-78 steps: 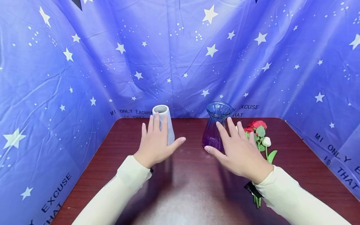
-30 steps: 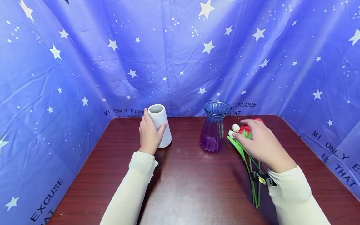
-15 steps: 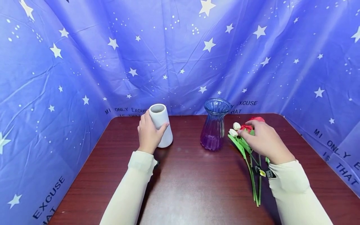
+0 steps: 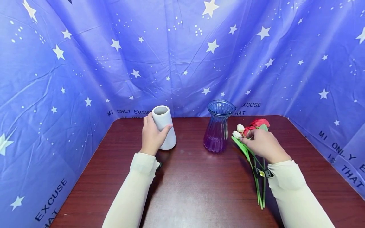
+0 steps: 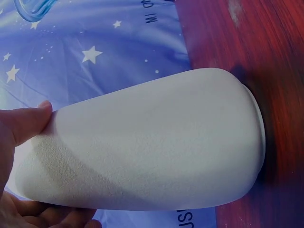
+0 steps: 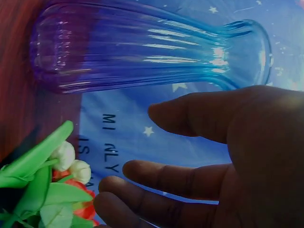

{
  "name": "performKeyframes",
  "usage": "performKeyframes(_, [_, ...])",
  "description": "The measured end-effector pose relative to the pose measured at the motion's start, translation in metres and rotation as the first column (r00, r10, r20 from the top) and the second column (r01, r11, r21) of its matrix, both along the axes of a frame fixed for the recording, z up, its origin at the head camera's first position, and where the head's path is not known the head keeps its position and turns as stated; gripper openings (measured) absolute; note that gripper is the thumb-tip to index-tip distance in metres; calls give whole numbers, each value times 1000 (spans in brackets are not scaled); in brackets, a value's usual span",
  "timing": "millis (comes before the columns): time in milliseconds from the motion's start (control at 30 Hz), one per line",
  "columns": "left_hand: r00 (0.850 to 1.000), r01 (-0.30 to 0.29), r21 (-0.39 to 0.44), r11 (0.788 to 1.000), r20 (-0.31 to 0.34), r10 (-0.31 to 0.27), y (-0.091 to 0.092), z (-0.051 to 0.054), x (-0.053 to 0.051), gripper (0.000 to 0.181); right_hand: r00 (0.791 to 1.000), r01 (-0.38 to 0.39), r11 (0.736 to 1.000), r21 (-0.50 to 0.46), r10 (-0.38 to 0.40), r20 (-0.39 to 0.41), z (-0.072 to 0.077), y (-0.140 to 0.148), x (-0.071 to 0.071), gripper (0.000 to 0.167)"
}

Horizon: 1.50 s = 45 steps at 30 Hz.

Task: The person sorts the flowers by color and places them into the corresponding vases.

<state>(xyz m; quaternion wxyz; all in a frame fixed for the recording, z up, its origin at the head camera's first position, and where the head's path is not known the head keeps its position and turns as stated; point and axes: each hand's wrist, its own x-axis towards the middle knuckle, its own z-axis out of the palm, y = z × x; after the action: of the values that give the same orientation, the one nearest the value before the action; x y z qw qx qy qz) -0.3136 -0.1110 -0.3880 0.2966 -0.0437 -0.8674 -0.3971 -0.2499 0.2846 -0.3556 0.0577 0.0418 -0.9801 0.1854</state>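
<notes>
My left hand (image 4: 154,134) grips the upper part of a white tapered vase (image 4: 166,133), thumb on the near side and fingers around the far left. In the left wrist view the white vase (image 5: 147,142) fills the middle and its base meets the table. My right hand (image 4: 263,144) hovers over a bunch of flowers with white tulips (image 4: 237,134), red blooms (image 4: 260,123) and green stems (image 4: 257,186). In the right wrist view thumb and fingers are apart, with nothing between them. A blue-purple ribbed glass vase (image 4: 215,136) stands upright left of that hand.
The dark red-brown wooden table (image 4: 188,186) carries both vases and the flowers. A blue cloth (image 4: 176,57) with white stars and black lettering hangs around its back and sides.
My left hand has gone from flat in front of the white vase to holding it. My right hand has moved from the glass vase to the flowers, then slightly left, its fingers drawing in.
</notes>
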Motion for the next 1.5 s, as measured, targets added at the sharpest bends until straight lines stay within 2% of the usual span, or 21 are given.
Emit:
performKeyframes(133, [1000,-1,11,1000,10,1,-1,-1,0,90,1000,-13,1000,19,13,18,-6,1,-4,29])
performKeyframes(367, [1000,-17,-1,1000,3,17,-3,0,2,90,999,-19,998,52,16,43,-13,1,-7,36])
performKeyframes(567, [1000,-30,-26,999,0,30,-4,0,1,94,996,-17,999,33,14,88,-18,4,-8,42])
performKeyframes(1000, [999,-14,-49,999,37,16,-4,1,0,92,987,1,999,33,-7,163,-28,9,-12,50])
performKeyframes(1500, [998,-12,-47,999,56,15,-5,3,3,94,975,34,999,22,-38,217,-38,11,-16,44])
